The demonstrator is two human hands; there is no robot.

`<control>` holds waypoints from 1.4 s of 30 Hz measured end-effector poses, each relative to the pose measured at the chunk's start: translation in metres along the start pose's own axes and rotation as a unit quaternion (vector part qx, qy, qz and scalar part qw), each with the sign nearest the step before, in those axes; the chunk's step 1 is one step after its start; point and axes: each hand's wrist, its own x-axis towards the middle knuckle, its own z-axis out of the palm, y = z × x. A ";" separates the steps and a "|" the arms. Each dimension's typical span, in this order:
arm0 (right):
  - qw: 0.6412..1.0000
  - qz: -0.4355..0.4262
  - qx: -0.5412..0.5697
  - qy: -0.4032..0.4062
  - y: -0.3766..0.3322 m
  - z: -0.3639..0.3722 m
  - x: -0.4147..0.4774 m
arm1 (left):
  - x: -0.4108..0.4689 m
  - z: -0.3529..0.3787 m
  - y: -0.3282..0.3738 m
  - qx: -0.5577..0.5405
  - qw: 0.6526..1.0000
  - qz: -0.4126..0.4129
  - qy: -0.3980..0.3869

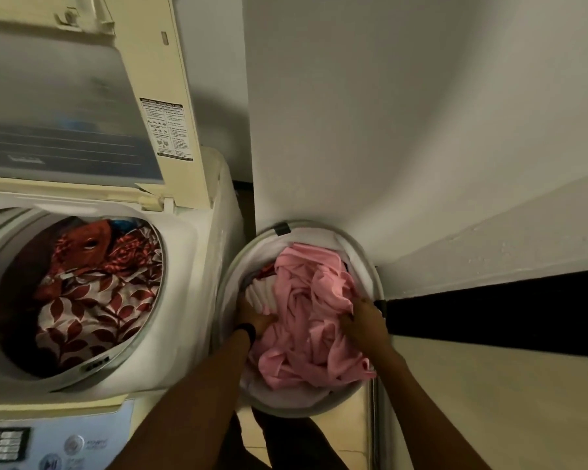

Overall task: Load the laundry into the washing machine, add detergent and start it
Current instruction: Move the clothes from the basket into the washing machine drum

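While both hands are reaching into the basket (375,273): the step in hand is looking like lifting the next armful across to the washer (197,266).
Left hand (252,317): it is lying at the left edge of the pink cloth (313,313), just beside a white cloth (260,293); its fingertips are sinking under the folds, so whether it is gripping cannot be told. A dark wristband (248,330) is sitting on that wrist.
Right hand (364,320): its fingers are curling into the pink cloth on the right side, gripping a bunch of it.
Laundry: part is already lying in the drum, a red-and-white leaf-print load (82,300); the pink cloth is filling the basket, with other pieces showing beneath.
Doing it well: scooping from both sides and getting under the pile is probably keeping loose ends from trailing; lifting clear of the basket rim, then over the washer's lip, and dropping it loosely on the load is likely sparing the drum a tight wad.
Lid (65,113): it is standing open, leaning back.
Panel (58,435): it is sitting at the washer's near edge, untouched.
Detergent: none is showing.
Room: the basket is standing on a pale floor (248,432), just beside the washer and against a white wall (387,113) that is carrying a black band (506,310); the light is looking dim.
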 end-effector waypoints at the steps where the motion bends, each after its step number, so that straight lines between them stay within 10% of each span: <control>1: 1.000 -0.004 -0.010 -0.006 0.003 0.002 -0.001 | 0.003 0.005 -0.002 -0.012 1.000 -0.013 0.006; 6: 0.997 0.007 0.071 0.021 -0.003 0.012 0.000 | -0.018 0.009 0.012 -0.089 0.996 0.001 0.031; 10: 0.984 -0.103 0.085 0.118 -0.039 0.023 -0.004 | -0.083 0.020 0.042 -0.033 0.976 0.176 0.127; 16: 0.970 -0.001 0.240 -0.025 -0.080 0.035 0.016 | -0.132 0.035 0.042 0.031 0.955 0.283 0.087; 24: 0.951 0.051 0.303 -0.034 -0.036 0.046 0.037 | -0.133 0.003 0.038 0.089 0.934 0.340 -0.068; 32: 0.860 0.068 0.502 -0.068 -0.049 0.011 0.011 | -0.140 -0.034 0.083 -0.020 0.961 0.276 0.018; 42: 0.846 -0.029 0.521 -0.110 -0.076 -0.047 -0.022 | -0.158 -0.092 0.163 0.052 0.934 0.352 -0.022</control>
